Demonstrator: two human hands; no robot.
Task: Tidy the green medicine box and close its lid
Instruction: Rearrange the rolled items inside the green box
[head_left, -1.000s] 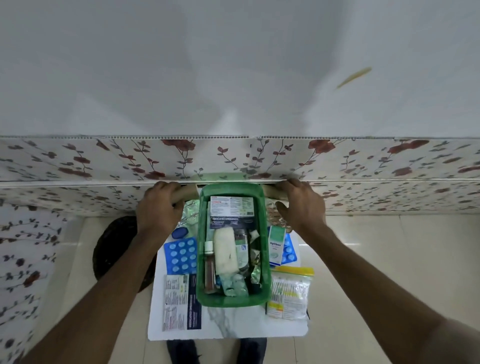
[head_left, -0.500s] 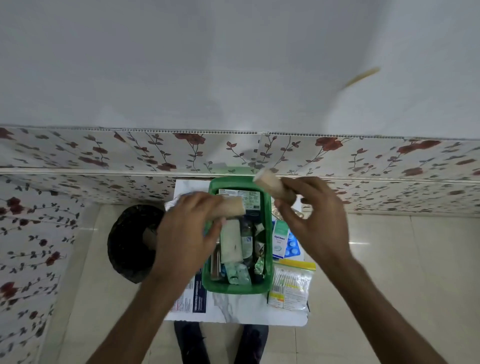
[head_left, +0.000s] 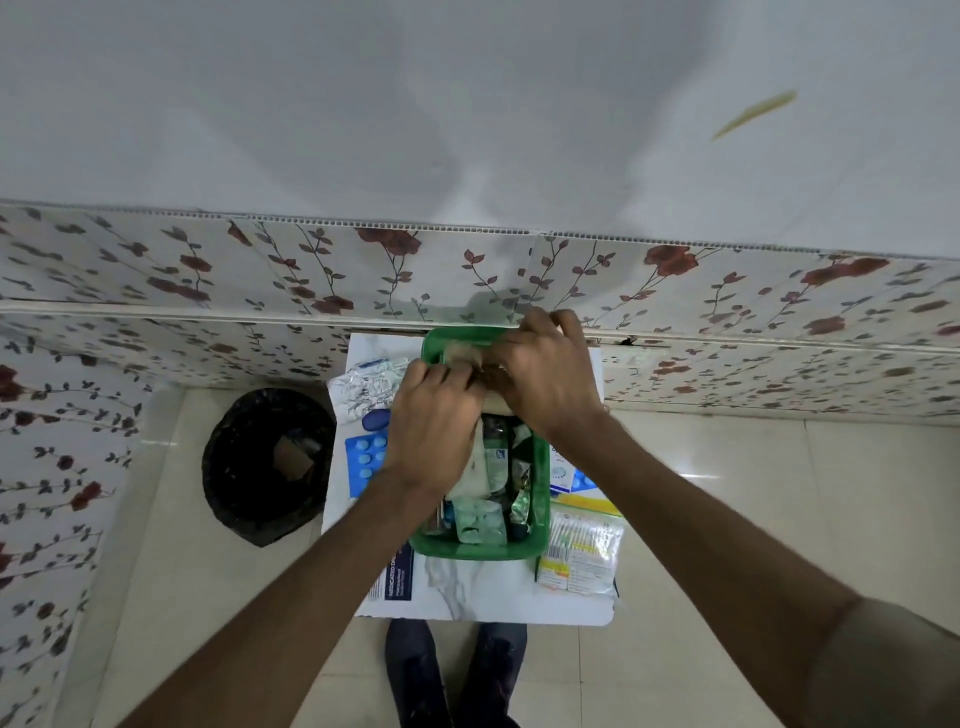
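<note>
The green medicine box (head_left: 478, 550) stands open on a small white marble-look table (head_left: 467, 590), filled with tubes, sachets and a bottle. Both hands are pressed together over its far half. My left hand (head_left: 434, 421) grips a beige bandage roll whose end shows at the box's far rim (head_left: 461, 354). My right hand (head_left: 545, 374) grips a second beige roll (head_left: 500, 413), its end peeking out under the palm. The hands hide the far part of the box's contents. I cannot make out the lid.
Left of the box lie a crumpled foil strip (head_left: 363, 387), a blue blister pack (head_left: 363, 458) and a navy-and-white carton (head_left: 396, 577). On the right are a small white box (head_left: 562, 470) and a packet of swabs (head_left: 582, 556). A black bin (head_left: 270, 462) stands on the floor at left.
Both hands lifted a beige roll from beside the box's far corners and brought them together, lower, over the far half of the box.
</note>
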